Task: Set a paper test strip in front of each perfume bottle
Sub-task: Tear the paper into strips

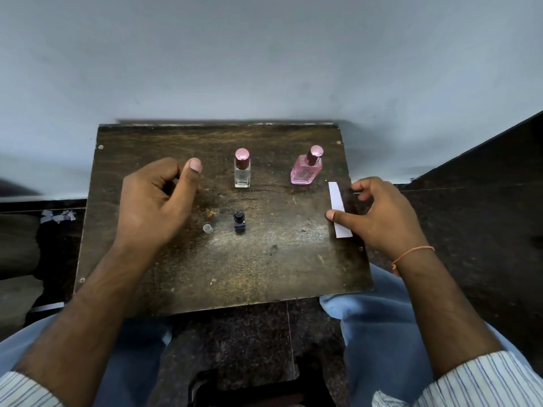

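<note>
Three perfume bottles stand on a dark wooden board point(205, 268): a clear one with a pink cap point(242, 171) at the back centre, a pink one point(305, 170) at the back right, and a small dark uncapped one point(239, 222) in the middle. A white paper test strip point(338, 208) lies along the board's right edge. My right hand point(379, 215) pinches it, thumb across its middle, fingers curled at the board's edge. My left hand point(155, 201) hovers over the board's left side, fingers loosely curled, thumb up, holding nothing visible.
A small clear cap point(207, 228) lies left of the dark bottle. The board rests on my lap over a dark speckled floor. Paper scraps point(57, 215) lie on the floor at the left. A pale wall stands right behind the board.
</note>
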Tool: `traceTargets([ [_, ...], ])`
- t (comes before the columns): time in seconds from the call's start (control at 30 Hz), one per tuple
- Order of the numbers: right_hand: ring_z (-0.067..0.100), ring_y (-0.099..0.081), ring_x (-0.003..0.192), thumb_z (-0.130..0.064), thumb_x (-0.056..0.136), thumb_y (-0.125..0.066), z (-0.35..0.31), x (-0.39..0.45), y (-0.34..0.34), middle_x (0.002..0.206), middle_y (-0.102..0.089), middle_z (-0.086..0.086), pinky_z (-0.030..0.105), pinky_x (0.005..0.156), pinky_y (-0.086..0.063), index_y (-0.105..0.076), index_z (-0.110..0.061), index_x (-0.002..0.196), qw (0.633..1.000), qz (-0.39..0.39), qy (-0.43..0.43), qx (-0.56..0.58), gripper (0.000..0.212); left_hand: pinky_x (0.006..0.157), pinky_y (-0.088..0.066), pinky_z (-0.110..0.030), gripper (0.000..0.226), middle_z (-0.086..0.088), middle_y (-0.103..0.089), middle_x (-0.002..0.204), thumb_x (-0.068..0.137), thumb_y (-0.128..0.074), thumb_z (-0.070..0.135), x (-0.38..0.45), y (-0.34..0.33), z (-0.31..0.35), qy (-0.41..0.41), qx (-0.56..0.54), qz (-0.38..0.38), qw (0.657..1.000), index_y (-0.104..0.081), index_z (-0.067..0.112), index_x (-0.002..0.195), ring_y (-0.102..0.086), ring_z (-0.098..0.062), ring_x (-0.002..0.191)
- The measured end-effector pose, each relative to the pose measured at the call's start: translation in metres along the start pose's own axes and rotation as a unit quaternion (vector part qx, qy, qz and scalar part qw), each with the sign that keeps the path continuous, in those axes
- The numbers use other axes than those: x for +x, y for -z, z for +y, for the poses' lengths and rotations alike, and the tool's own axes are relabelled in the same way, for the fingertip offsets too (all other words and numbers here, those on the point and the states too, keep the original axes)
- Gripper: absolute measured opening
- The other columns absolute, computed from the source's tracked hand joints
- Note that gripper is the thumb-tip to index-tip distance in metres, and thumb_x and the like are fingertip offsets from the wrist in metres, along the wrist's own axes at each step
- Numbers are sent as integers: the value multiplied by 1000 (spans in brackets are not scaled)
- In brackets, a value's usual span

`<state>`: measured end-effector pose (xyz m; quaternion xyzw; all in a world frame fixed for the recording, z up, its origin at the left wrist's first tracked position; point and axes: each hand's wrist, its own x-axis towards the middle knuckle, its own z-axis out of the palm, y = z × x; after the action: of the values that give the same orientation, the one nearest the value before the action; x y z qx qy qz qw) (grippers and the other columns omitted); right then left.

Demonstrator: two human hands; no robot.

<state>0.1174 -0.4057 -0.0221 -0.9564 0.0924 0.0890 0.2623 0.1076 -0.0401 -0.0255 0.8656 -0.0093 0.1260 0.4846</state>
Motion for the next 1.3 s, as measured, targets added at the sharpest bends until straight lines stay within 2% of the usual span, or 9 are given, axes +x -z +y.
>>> traceTargets([
  [0.23,0,-66,73,-28,81,-96,12,10,15,85,-73,-6,3,45,-44,-76,-19,123,990,-43,-70,116,47,54,-45,-44,58,-16,-65,69,111,-54,51,0,2,-4,2,-7,5,1000,-67,8,74,-62,-34,65],
  [0.43,21,-78,80,-12,86,-90,-3,11,20,90,-79,2,18,49,-58,-78,-17,116,963,7,-54,265,32,54,-43,-25,54,-4,-64,65,110,-55,52,-2,6,-1,10,-17,18,1000,-67,15,72,-60,-11,61],
  [0.57,11,-77,73,-10,85,-89,-40,-2,16,86,-83,-2,21,50,-56,-80,-22,106,912,27,15,409,25,50,-39,-20,46,-10,-61,63,109,-58,49,-1,10,12,7,-78,4,997,-68,22,74,-54,-11,54],
  [0.63,12,-77,75,-16,81,-90,-59,-13,11,91,-85,1,21,53,-57,-81,-19,107,887,6,48,459,27,52,-43,-39,36,-27,-63,68,108,-63,45,-2,14,20,0,-116,-23,993,-72,25,79,-57,-40,60],
  [0.7,14,-79,82,-20,77,-90,-76,-25,4,98,-85,7,22,61,-61,-82,-14,111,867,-30,78,491,35,58,-46,-42,21,-32,-69,78,103,-70,37,-2,18,28,5,-161,-62,985,-78,28,87,-58,-54,69],
  [0.83,12,-78,81,-14,76,-93,-103,-42,-13,92,-85,4,26,71,-63,-86,-22,102,847,-97,108,511,27,81,-60,-23,12,5,-85,100,97,-77,18,-3,24,32,6,-206,-195,959,-82,14,106,-79,-15,89],
  [1.0,14,-80,78,-7,81,-91,-125,-52,-26,90,-85,7,30,68,-66,-84,-16,103,859,-120,104,488,24,90,-61,-22,26,5,-85,110,96,-73,14,-5,29,27,35,-241,-289,926,-79,10,121,-81,-14,104],
  [1.17,25,-82,79,-10,83,-92,-141,-57,-30,86,-85,5,48,75,-67,-83,-20,103,889,-116,109,429,25,85,-67,-44,22,-2,-85,109,96,-72,9,-5,31,23,61,-245,-285,925,-81,8,116,-82,-23,100],
  [1.3,26,-82,73,-8,84,-90,-149,-61,-29,87,-85,3,36,54,-66,-80,-17,103,885,-132,105,435,23,91,-59,-66,18,-8,-85,109,96,-75,11,-6,32,22,102,-269,-264,921,-85,13,110,-79,-41,102],
])
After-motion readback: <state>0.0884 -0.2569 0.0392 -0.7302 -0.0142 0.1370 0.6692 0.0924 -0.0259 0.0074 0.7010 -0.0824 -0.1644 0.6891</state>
